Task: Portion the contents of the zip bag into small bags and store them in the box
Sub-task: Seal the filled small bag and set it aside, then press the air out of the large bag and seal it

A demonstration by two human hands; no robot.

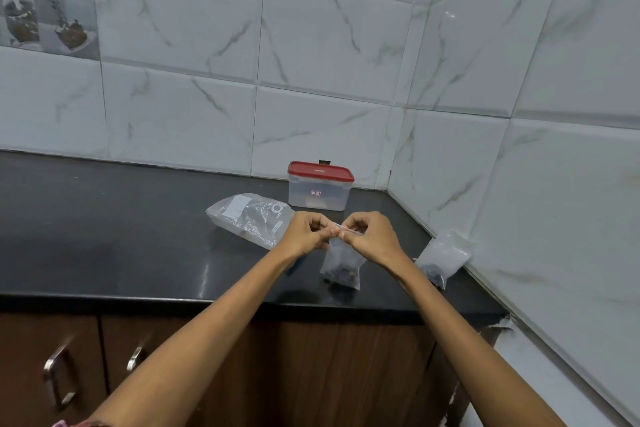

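Note:
A small clear bag (pixel 341 265) with dark pieces at its bottom hangs just above the black counter (pixel 104 236). My left hand (pixel 306 232) and my right hand (pixel 372 236) both pinch its top strip, one at each end. The large clear zip bag (pixel 249 217) lies on its side to the left, behind my left hand. A clear box (pixel 318 196) with a red lid on it stands at the back by the wall. Another small bag (pixel 443 258) with dark pieces leans against the right wall.
Tiled walls meet in a corner behind the box and run along the right side of the counter. Printed sheets (pixel 48 7) hang on the wall at upper left. Brown cabinet doors with metal handles (pixel 57 381) sit below the counter's front edge.

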